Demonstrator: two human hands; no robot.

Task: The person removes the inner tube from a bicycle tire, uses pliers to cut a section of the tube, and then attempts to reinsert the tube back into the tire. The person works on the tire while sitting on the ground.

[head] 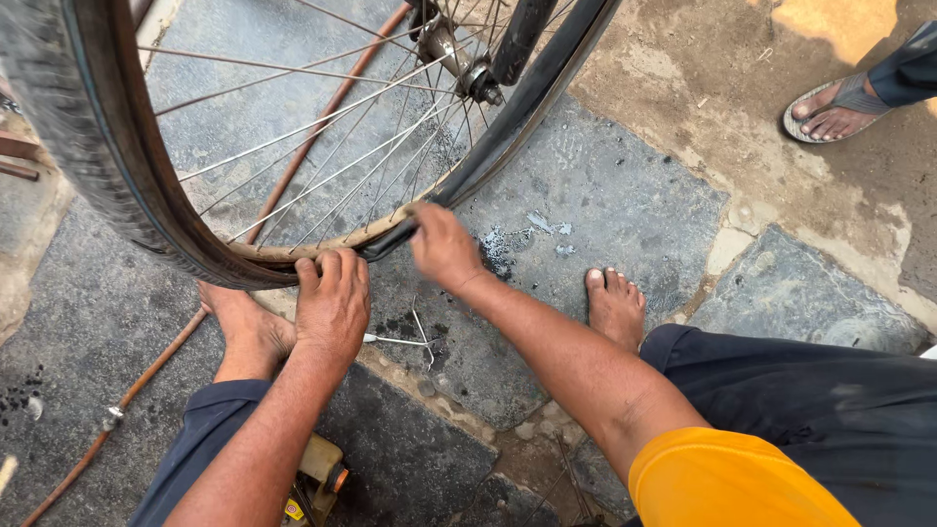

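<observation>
A bicycle wheel (107, 166) with a worn black tyre and thin metal spokes stands upright on the stone ground. My left hand (332, 298) presses on the bottom of the rim, fingers curled over the tyre edge. My right hand (441, 244) grips the black tyre (508, 132) where it comes away from the rim. The hub and axle (459, 63) show near the top.
My bare feet (613, 307) rest on grey stone slabs. A thin bent wire (410, 340) lies on the ground between my arms. A rusty rod (137, 390) runs diagonally at left. Another person's sandalled foot (830, 112) stands at top right. A small yellow container (317, 478) sits by my left knee.
</observation>
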